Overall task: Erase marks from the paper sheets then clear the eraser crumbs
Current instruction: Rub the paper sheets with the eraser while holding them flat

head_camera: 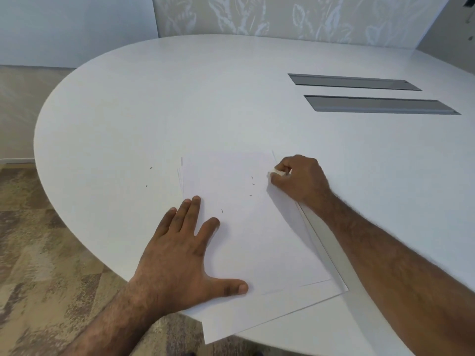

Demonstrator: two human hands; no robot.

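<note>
- I see the white table (180,98) first: a smooth, matte top with a rounded end. Every place below is given from the paper stack lying at its near edge.
- Far beyond the stack and to its right, two long grey recessed slots (359,93) are set into the top, one behind the other, and they run parallel.
- The paper sheets (246,240) are a loose stack of plain white rectangles. Their long axis runs from me away across the table, leaning a little left at the far end. The lower sheets fan out at the near right corner, and one corner hangs over the table's edge. I can read no writing or print on them.
- My left hand (185,255) lies flat on the stack's left side, fingers straight and spread, thumb out toward the near edge, palm pressing the paper down.
- My right hand (298,178) sits at the stack's far right edge, fingers curled, pinching a small white eraser (276,172) that pokes out toward the sheet.
- Dark eraser crumbs (252,185) dot the top sheet just left of the eraser, and a few more lie on the bare table left of the stack.
</note>
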